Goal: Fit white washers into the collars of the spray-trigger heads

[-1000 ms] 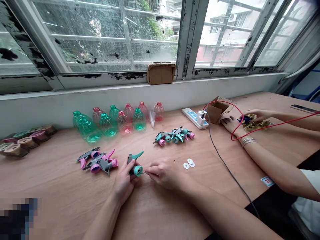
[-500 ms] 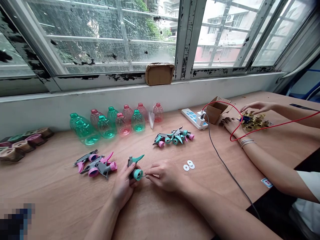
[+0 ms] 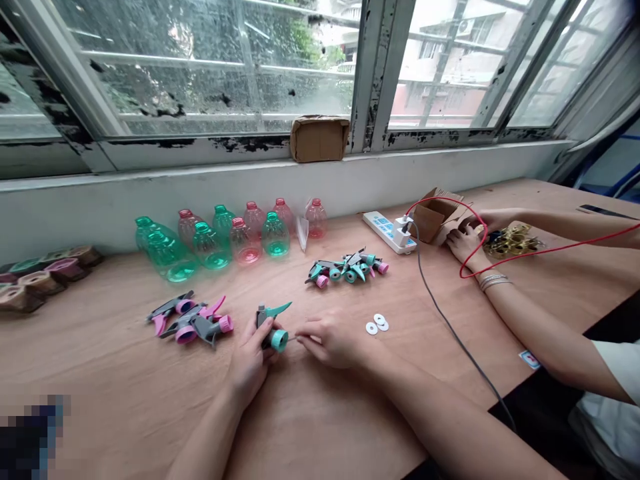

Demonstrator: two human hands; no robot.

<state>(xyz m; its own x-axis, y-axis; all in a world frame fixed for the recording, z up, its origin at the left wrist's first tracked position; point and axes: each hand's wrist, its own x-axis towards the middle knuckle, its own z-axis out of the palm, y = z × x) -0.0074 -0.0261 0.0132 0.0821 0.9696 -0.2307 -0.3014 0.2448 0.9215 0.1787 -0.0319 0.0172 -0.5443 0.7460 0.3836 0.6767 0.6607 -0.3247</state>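
Note:
My left hand (image 3: 251,357) is closed around a grey spray trigger head (image 3: 267,327) with a teal lever and teal collar. The collar's open end faces right, toward my right hand (image 3: 333,340). Thumb and fingers of that hand pinch a small thin piece (image 3: 293,339) close to the collar; its kind is too small to tell. White ring washers (image 3: 371,328) lie on the table to the right of my right hand. Grey-and-pink spray trigger heads (image 3: 193,323) rest left of my left hand. More trigger heads (image 3: 350,268), teal and pink, are heaped farther back.
Green bottles (image 3: 213,250) and pink bottles (image 3: 245,245) stand along the wall. A power strip (image 3: 385,230) with a grey cable (image 3: 440,320) and a red cable (image 3: 550,252) is at right. Beside it, a co-worker's hands (image 3: 467,243) work near a cardboard box (image 3: 430,217) and gold-coloured parts (image 3: 515,240).
My right hand has drawn slightly away from the collar with the thin piece. The spray trigger head has turned a little in my left hand. The co-worker's far hand has moved toward the box.

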